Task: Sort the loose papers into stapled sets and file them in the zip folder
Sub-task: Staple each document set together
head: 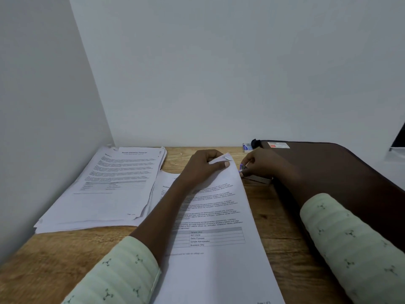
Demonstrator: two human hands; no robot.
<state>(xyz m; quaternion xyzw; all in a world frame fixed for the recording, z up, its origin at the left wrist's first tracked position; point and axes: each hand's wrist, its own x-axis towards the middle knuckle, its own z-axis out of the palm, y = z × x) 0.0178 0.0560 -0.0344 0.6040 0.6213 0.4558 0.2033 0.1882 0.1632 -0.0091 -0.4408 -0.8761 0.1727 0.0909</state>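
Observation:
A set of printed pages [217, 218] lies lengthwise down the middle of the wooden desk [282, 233]. My left hand [203, 167] grips its far top corner, thumb on top of the sheet. Just right of that corner, my right hand [260, 165] holds a small stapler [255, 176] with a purple tip, close to the paper's edge. A stack of loose papers [109, 189] sits at the left against the wall. The dark brown zip folder [335, 178] lies flat at the right, partly under my right forearm.
A small blue box [247, 147] stands by the back wall next to the folder's corner. White walls close off the desk at the back and left. Bare wood shows at the front left and between the pages and the folder.

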